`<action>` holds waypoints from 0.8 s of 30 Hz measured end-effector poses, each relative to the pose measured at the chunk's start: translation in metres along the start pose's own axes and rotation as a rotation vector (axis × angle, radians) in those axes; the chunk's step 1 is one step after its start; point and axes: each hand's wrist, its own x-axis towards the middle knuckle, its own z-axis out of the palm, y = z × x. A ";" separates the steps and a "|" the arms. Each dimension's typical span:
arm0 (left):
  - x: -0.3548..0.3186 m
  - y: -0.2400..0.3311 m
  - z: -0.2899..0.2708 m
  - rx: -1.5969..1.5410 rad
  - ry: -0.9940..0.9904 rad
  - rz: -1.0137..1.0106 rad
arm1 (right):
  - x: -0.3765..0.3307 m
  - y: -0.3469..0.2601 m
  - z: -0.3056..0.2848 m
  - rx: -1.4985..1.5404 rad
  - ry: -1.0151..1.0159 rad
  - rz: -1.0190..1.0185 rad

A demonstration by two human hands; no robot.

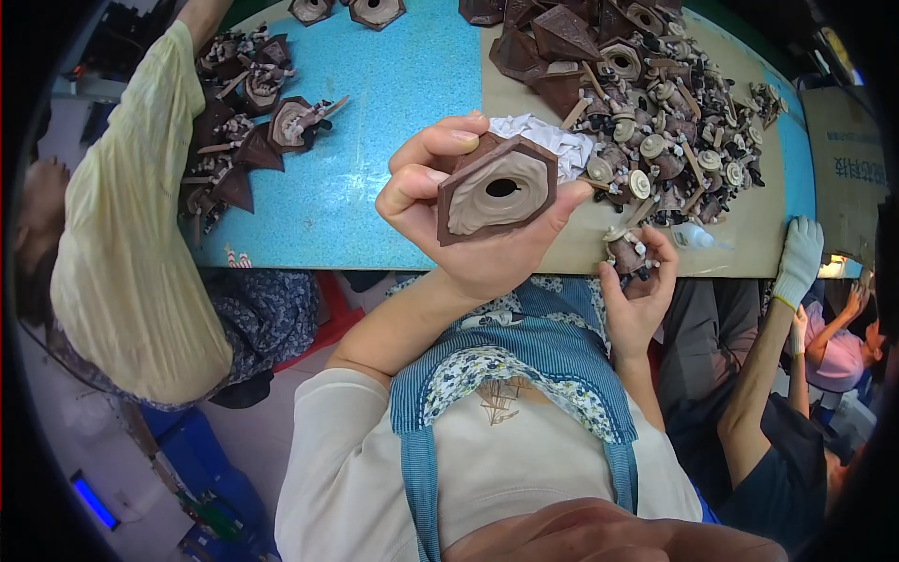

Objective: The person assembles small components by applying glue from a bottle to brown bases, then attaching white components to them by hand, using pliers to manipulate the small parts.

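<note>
My left hand point(449, 220) is raised over the table's near edge and grips a brown hexagonal piece point(496, 192) with a beige moulded face and a dark round hole in its middle. Thumb and fingers wrap its sides. My right hand point(639, 300) is lower and to the right, at the table edge, with its fingers curled around a small brown part point(626, 251) that has pale bits on it. Just behind the hexagonal piece lies a crumpled white cloth point(548, 139).
The blue table point(393, 112) has a tan mat point(749, 187) on its right side, heaped with several brown and beige parts point(655, 112). A smaller heap point(243, 103) lies far left by a person in a yellow shirt point(131, 244). Another person's white-gloved hand point(801, 258) rests at the right edge, near a small white bottle point(693, 236).
</note>
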 end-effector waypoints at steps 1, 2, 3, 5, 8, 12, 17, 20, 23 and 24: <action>0.000 0.002 0.004 -0.103 0.027 -0.032 | 0.001 -0.002 -0.004 0.000 0.007 0.002; -0.001 0.003 0.008 -0.208 0.054 -0.067 | 0.003 -0.004 -0.008 0.133 -0.059 0.064; -0.002 0.007 0.005 -0.217 0.046 -0.070 | 0.006 -0.004 -0.013 0.265 -0.122 0.125; -0.006 0.022 -0.007 -0.333 -0.164 -0.520 | 0.008 -0.004 -0.022 0.345 -0.131 0.214; 0.003 0.030 -0.024 -0.583 -0.368 -0.811 | 0.017 -0.007 -0.020 0.564 -0.291 0.118; -0.010 0.041 -0.020 -0.715 -0.473 -1.089 | 0.023 -0.017 -0.015 0.571 -0.409 0.044; -0.010 0.033 -0.020 -0.442 -0.656 -0.846 | 0.023 -0.035 -0.004 0.561 -0.477 0.162; -0.016 0.037 -0.027 -0.390 -0.555 -0.896 | 0.027 -0.042 -0.006 0.710 -0.560 0.607; -0.018 0.039 -0.025 -0.361 -0.482 -0.885 | 0.017 -0.033 0.006 0.119 -0.440 0.075; -0.017 0.039 -0.025 -0.339 -0.465 -0.955 | 0.020 -0.034 0.009 0.117 -0.438 0.078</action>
